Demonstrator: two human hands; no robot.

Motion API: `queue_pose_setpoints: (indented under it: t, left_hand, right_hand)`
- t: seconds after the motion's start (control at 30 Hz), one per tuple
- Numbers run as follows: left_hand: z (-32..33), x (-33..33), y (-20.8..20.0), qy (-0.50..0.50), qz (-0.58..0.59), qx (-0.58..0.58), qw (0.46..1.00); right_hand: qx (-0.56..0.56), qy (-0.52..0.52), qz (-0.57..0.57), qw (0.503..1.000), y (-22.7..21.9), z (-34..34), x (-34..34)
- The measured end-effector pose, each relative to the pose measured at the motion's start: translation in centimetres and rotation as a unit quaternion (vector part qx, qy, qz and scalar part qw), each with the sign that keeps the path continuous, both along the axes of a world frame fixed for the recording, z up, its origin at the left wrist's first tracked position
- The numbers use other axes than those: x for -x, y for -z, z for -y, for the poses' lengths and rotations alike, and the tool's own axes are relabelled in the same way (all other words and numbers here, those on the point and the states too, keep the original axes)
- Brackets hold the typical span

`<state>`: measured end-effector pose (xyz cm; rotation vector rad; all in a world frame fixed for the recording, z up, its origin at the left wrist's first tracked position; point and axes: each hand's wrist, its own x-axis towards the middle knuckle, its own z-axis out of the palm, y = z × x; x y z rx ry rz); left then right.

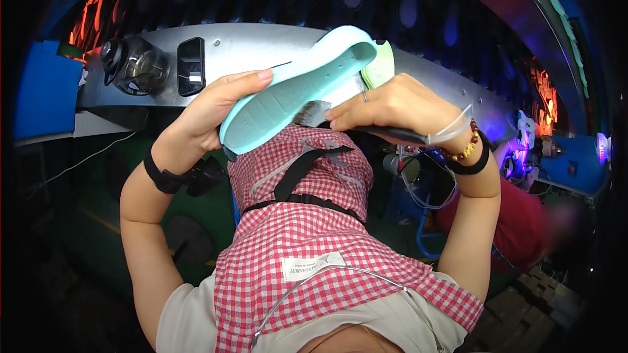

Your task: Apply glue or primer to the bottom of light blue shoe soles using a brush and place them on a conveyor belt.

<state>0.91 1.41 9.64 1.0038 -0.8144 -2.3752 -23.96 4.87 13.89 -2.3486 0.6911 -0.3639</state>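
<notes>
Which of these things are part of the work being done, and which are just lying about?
Part of the work:
light-blue shoe sole, held by the left fingers
brush, held by the right fingers

Apparently just lying about:
glass vessel with a dark lid, on the metal bench
dark rectangular object, beside the vessel

jug (145, 65) blocking far left, room between phone (191, 67) and sole (263, 115)

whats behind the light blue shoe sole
Metal worktop shows, and at right part of a pale green object; the light blue shoe sole covers the rest, so that's hidden.
</notes>
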Motion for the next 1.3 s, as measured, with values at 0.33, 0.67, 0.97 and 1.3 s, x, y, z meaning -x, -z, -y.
queue_pose_setpoints:
  t: [0.33, 0.67, 0.97, 1.3]
  left_hand:
    - [-0.7, 0.7, 3.1, -0.095, -0.163, -0.076, 0.979]
    - [0.3, 0.3, 4.7, -0.124, -0.223, -0.064, 0.965]
    - [1.0, -4.6, 3.2, -0.174, -0.192, 0.042, 0.965]
    - [21.0, -11.7, -14.4, -0.338, -0.319, 0.249, 0.849]
  right_hand:
    - [-0.312, 0.263, 0.278, 0.870, 4.5, 1.1, -2.0]
    - [-0.121, 0.473, 0.383, 0.785, 7.4, 1.6, -3.5]
    - [-0.207, 0.280, 0.473, 0.810, 4.9, -0.6, -3.2]
    - [-0.252, 0.356, 0.603, 0.668, 7.9, -2.1, -0.1]
